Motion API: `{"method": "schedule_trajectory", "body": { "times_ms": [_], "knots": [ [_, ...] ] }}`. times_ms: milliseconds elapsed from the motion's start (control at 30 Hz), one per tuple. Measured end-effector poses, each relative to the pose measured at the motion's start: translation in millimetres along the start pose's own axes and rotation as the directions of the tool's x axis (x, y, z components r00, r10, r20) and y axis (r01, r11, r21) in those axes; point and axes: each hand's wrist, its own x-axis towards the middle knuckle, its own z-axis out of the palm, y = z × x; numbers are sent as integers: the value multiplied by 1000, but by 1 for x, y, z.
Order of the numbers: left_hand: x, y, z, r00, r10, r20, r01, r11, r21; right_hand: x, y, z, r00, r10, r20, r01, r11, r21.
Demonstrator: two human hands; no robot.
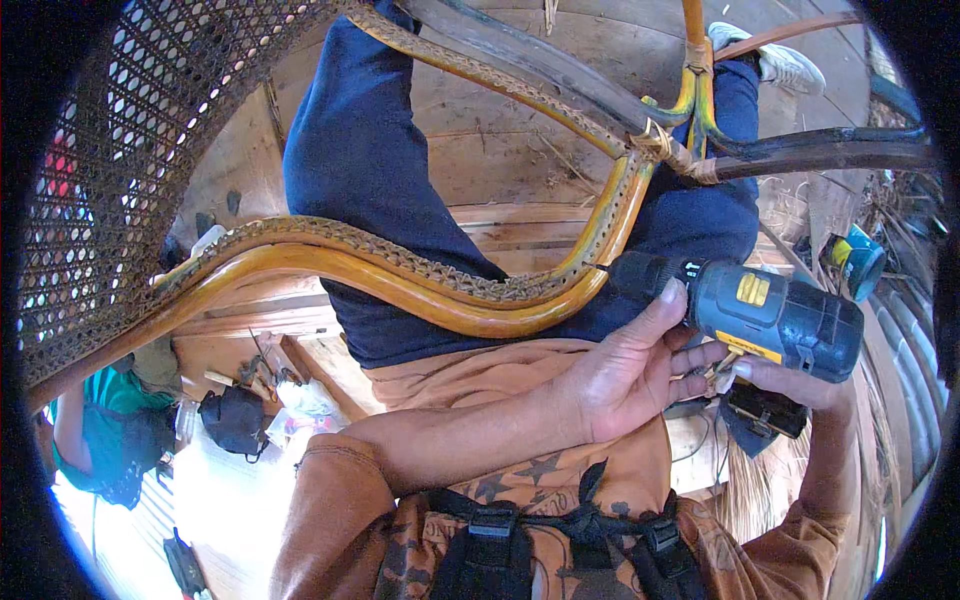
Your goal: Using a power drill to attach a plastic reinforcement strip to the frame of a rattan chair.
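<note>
A blue-black cordless drill [775, 310] with yellow patches lies across my lap, its chuck end pointing left at a curved rattan chair frame [470, 312]. The drill's tip meets the frame near its bend, where a row of small holes runs up the pole. My right hand [795, 383] is wrapped around the drill's handle from below; most of its fingers are hidden. My left hand [640, 372] grips the drill near its front, thumb by the chuck and fingers curled beneath the body. Woven cane [170, 120] fills the frame at the upper left.
Dark poles [830, 150] and a bound joint [665, 150] cross the upper right. A teal can [860, 262] stands at right. Another person's green clothing [115, 430], a black bag [235, 420] and a plastic bag [305, 408] are at lower left. Wooden boards [500, 130] form the floor.
</note>
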Motion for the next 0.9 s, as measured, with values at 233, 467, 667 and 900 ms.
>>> {"method": "schedule_trajectory", "body": {
  "times_ms": [233, 467, 667, 900],
  "knots": [
    [-1, 4, 1, 999, 16, -31, -17, 1000, -18, 12, -20, -3, 996, 39, 77, -34, 997, -66],
    [-1, 7, 2, 1000, 17, 1, -17, 996, -83, 23, -35, 2, 989, 136, 63, -135, 991, -17],
    [-1, 10, -1, 999, 22, -23, -24, 995, -100, 30, -43, 7, 985, 162, 64, -169, 977, 130],
    [1, 10, -6, 1000, 16, 23, -14, 997, -71, 25, -38, 5, 980, 198, 36, -201, 972, 123]
  ]
}}
